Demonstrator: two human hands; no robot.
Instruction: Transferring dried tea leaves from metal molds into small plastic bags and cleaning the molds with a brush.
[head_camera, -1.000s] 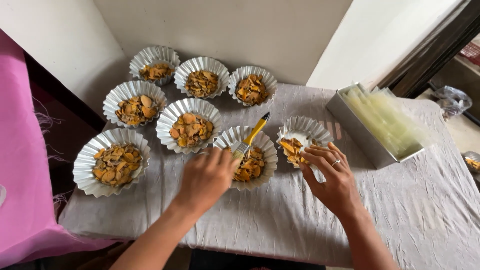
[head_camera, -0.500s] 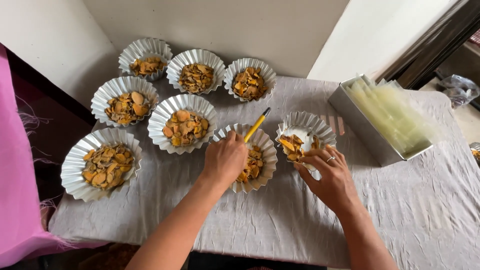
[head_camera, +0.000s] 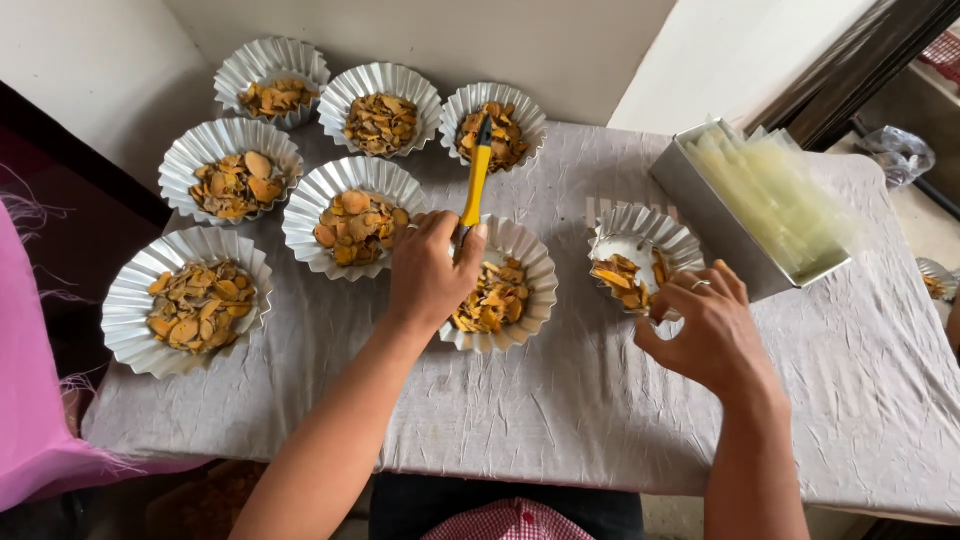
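Left hand closed round a yellow-handled tool, handle pointing away from the wrist, working end hidden under the fingers, prob. in the foil cup of dried orange slices directly beneath. Right hand pinches the near rim of a part-filled foil cup. Cups look thin, light, easily crushed; best held by the fluted rim. Vs. 0.5 s ago, the handle stands more upright.
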